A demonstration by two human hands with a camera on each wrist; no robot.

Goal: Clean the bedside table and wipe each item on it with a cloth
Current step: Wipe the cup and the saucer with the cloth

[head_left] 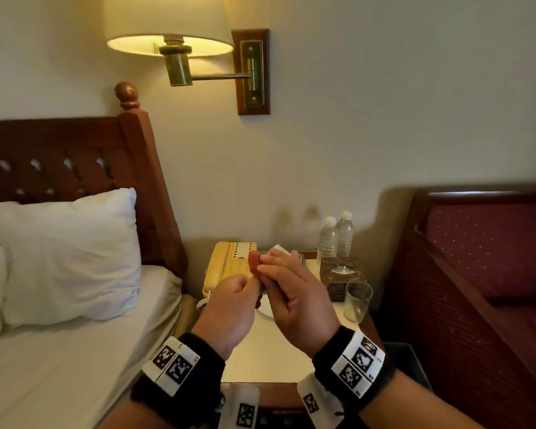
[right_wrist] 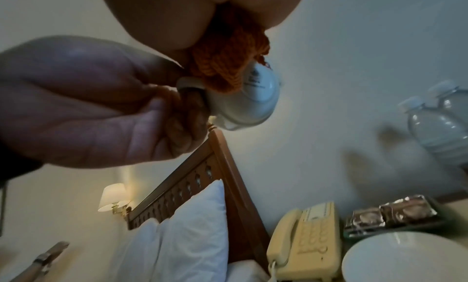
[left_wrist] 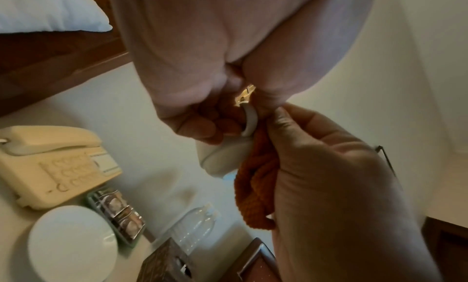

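Both hands are raised over the white-topped bedside table (head_left: 270,351). My left hand (head_left: 234,292) holds a white cup (left_wrist: 222,158) by its handle (left_wrist: 249,122), fingers curled through it. My right hand (head_left: 279,274) grips a bunched orange cloth (head_left: 254,263) and presses it against the cup (right_wrist: 250,98). In the right wrist view the cloth (right_wrist: 222,66) covers the cup's upper side next to the handle. The head view shows only a white edge of the cup (head_left: 280,249) above my right fingers.
On the table stand a cream telephone (head_left: 226,264), two water bottles (head_left: 334,236), a dark tissue box (head_left: 341,274), a glass (head_left: 358,301), a white saucer (left_wrist: 70,244) and a tray of sachets (left_wrist: 119,214). A bed with a pillow (head_left: 68,255) lies left, a red chair (head_left: 483,258) right.
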